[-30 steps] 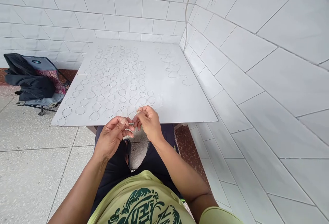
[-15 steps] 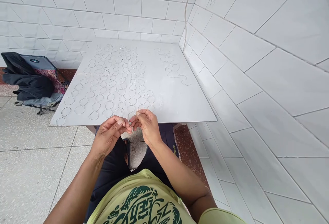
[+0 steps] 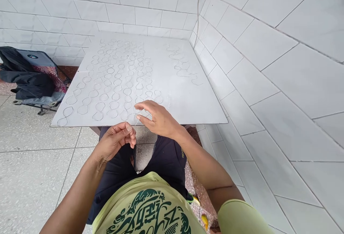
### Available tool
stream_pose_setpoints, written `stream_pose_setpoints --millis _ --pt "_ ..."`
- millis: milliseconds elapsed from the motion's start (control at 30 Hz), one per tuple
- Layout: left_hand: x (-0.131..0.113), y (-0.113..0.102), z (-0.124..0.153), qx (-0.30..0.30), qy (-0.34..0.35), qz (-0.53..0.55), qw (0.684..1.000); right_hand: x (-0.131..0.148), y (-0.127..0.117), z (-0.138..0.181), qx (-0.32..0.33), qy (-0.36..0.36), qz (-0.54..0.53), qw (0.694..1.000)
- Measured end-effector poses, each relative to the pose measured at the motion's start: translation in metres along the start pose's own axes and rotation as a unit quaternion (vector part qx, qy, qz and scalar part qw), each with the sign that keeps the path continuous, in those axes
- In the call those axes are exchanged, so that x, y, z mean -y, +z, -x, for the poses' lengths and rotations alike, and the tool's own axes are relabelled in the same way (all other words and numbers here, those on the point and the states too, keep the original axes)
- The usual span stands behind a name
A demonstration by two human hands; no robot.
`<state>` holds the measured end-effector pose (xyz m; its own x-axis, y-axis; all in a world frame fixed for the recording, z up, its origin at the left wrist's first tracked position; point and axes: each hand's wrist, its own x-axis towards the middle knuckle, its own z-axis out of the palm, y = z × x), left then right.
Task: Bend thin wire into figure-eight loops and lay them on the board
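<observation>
a thin wire [image 3: 138,120] is pinched between thumb and forefinger of the closed left hand [image 3: 116,141], just off the front edge of the desk [image 3: 188,108]. the right hand [image 3: 158,118] is held open over that edge, fingers stretched leftward; whether the wire is touched by its thumb cannot be told. rows of wire loops [image 3: 118,80] are spread over the desk's left and middle, and a wavy wire [image 3: 184,70] is laid toward the back right corner.
</observation>
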<state>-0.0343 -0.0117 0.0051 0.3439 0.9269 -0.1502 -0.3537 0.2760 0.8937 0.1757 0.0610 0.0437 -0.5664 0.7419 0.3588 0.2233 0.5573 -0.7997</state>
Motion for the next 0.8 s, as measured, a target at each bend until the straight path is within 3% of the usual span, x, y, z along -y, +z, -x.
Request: stream_pose_setpoints --millis 100,400,600,667,800 --pt "0.004 0.002 -0.002 -0.001 0.002 0.009 1.000 -0.002 0.003 -0.005 0.037 0.057 -0.067 0.995" --pt "0.014 0.001 0.000 -0.029 0.008 0.062 0.998 -0.027 0.017 0.004 0.024 0.141 -0.308 0.941" --pt "0.015 0.007 -0.003 -0.082 0.049 0.109 0.989 -0.040 0.054 0.037 -0.071 0.195 -0.503 0.839" --pt "0.016 0.009 -0.005 -0.095 0.052 0.114 0.988 -0.041 0.072 0.047 -0.087 0.201 -0.532 0.818" --pt "0.017 0.009 -0.006 -0.125 0.060 0.132 0.982 -0.036 0.087 0.056 -0.187 0.207 -0.570 0.772"
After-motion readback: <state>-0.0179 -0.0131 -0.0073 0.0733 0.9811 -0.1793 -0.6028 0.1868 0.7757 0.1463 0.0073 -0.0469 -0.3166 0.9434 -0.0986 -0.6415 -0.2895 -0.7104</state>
